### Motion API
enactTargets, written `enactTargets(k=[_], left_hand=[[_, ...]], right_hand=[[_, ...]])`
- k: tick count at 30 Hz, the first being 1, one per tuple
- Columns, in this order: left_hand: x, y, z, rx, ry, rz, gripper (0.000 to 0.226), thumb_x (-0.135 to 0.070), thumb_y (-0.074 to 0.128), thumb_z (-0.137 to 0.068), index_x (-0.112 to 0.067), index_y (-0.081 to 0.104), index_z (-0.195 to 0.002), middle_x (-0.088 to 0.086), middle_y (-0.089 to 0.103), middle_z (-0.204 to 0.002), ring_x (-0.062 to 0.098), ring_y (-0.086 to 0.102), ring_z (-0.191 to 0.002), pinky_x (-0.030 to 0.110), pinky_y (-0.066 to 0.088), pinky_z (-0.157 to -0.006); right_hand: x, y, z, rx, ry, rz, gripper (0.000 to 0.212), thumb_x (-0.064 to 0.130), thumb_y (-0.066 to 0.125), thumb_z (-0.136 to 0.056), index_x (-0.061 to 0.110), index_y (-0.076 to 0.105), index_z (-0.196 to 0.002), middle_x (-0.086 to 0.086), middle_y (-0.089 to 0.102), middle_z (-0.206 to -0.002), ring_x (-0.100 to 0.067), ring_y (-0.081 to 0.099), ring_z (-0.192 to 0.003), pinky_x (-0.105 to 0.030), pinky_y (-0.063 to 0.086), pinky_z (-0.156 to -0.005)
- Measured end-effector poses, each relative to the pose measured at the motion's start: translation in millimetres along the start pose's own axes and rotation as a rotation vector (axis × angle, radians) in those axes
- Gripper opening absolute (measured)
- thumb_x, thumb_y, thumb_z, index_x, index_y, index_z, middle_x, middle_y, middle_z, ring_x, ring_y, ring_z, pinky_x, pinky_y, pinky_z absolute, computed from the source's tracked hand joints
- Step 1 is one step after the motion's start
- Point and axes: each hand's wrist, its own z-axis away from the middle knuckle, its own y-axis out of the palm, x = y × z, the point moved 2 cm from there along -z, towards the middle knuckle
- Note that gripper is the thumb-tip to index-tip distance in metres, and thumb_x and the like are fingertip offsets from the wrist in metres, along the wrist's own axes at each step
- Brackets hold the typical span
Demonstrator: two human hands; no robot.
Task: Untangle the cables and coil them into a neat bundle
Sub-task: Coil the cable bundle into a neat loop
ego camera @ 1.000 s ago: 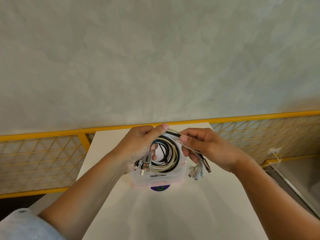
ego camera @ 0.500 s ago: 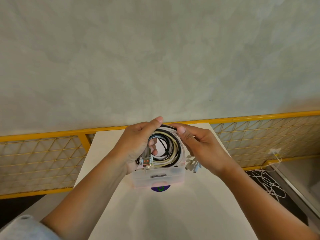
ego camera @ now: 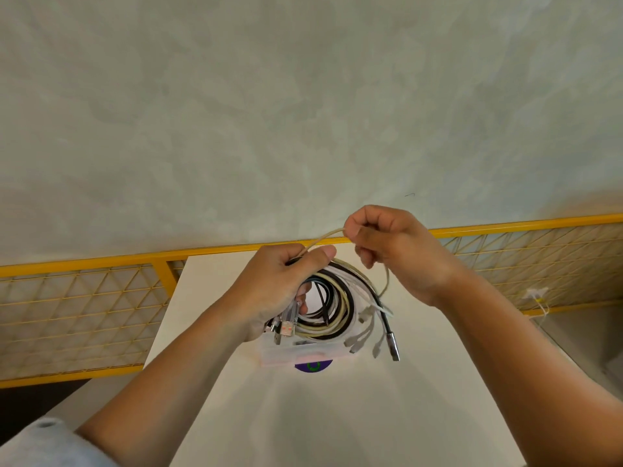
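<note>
Since the earlier frame the right grip (ego camera: 394,252) has risen from the rim of the coil (ego camera: 347,308) to a position above and right of it, drawing one beige cable (ego camera: 325,234) out with it. The right grip is closed in a pinch on that strand, and the strand's free length hangs beside the coil's right edge. The left grip (ego camera: 276,288) is clamped round the coil's left side, thumb pressing the top windings. It holds the coil in the air above a clear plastic box (ego camera: 293,357) on the table (ego camera: 303,416). Loose connector ends (ego camera: 355,342) dangle below the coil's lower right.

Probable faults:
- Further pull on the beige strand may tighten a hidden crossing or drag out neighbouring windings if the left thumb eases.
- Dangling connectors may snag inside the coil during rewinding.
- A slackened left grip would let the coil spring open onto the box.
</note>
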Motion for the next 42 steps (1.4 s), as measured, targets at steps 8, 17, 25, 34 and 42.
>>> enactTargets(k=[8,17,25,34,42], left_hand=[[5,2,-1,0.007,-0.067,-0.002,0.039,-0.044,0.070,-0.087,-0.006,0.060,-0.085,0.002,0.038,-0.052,0.018,0.041,-0.047,0.029,0.048,-0.050],[3,-16,-4,-0.105,-0.112,0.126,0.035,-0.045,0.072,-0.085,-0.011,0.062,-0.079,0.003,0.036,-0.051,0.019,0.036,-0.044,0.033,0.044,-0.056],[5,-15,-3,-0.070,-0.091,0.037,0.048,-0.041,0.070,-0.088,0.006,0.062,-0.091,0.002,0.035,-0.049,0.016,0.036,-0.041,0.028,0.044,-0.049],[-2,-8,2,0.025,-0.058,-0.102,0.051,-0.040,0.068,-0.091,0.009,0.054,-0.086,0.002,0.037,-0.050,0.018,0.037,-0.045,0.031,0.047,-0.052],[0,-7,4,0.065,-0.095,-0.141,0.041,-0.040,0.068,-0.091,-0.002,0.059,-0.079,-0.002,0.040,-0.049,0.020,0.040,-0.053,0.034,0.046,-0.060]], right_hand=[[19,-3,-11,-0.136,-0.098,0.189,0.023,0.008,0.058,-0.100,0.020,0.067,-0.083,0.027,0.054,-0.049,0.009,0.051,-0.048,-0.004,0.035,-0.047],[6,-19,5,-0.136,-0.091,0.264,0.015,0.011,0.078,-0.086,0.008,0.071,-0.073,-0.017,0.058,-0.065,-0.010,0.045,-0.057,-0.025,0.040,-0.060],[-17,-23,13,-0.061,0.059,0.313,0.014,0.018,0.079,-0.086,0.011,0.072,-0.076,-0.004,0.064,-0.068,-0.005,0.055,-0.063,-0.017,0.047,-0.067],[-8,6,11,0.178,0.134,0.211,0.017,0.022,0.065,-0.098,0.012,0.071,-0.085,0.016,0.048,-0.056,-0.003,0.034,-0.046,-0.013,0.030,-0.047],[7,12,-1,0.053,0.022,0.253,0.016,0.015,0.062,-0.098,0.009,0.071,-0.086,0.016,0.050,-0.050,-0.002,0.039,-0.050,-0.014,0.034,-0.053]])
